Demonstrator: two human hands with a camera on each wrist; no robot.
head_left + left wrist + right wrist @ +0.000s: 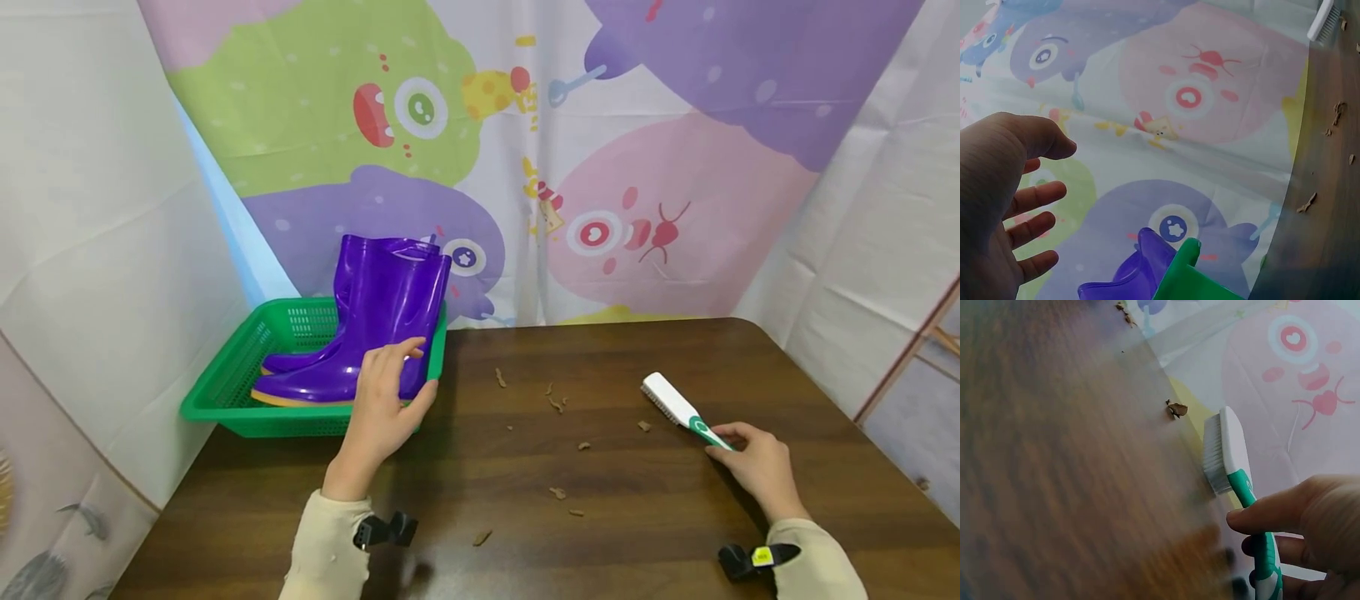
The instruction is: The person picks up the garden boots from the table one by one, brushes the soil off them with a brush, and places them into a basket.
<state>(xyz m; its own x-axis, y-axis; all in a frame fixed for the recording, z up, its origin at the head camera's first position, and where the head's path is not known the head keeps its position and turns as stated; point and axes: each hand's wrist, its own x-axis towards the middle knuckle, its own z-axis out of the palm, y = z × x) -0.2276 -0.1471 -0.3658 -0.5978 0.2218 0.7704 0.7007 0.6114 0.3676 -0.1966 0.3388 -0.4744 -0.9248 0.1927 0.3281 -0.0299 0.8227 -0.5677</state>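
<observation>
My right hand (759, 467) grips the green-and-white handle of a scrub brush (672, 402) at the table's right side. In the right wrist view the brush's pale bristles (1214, 456) face the table, with thumb and fingers round the handle. My left hand (385, 398) is raised in front of the purple rain boots (382, 308), fingers spread and loosely bent, holding nothing. The boots stand upright in a green plastic basket (217, 404) at the left, toes to the left. Part of the near boot is hidden behind the left hand.
Several brown dirt bits (557, 492) lie scattered over the middle of the dark wooden table (637, 533). A cartoon-printed curtain (517, 250) hangs along the back edge. White cloth (82, 167) closes off the left side.
</observation>
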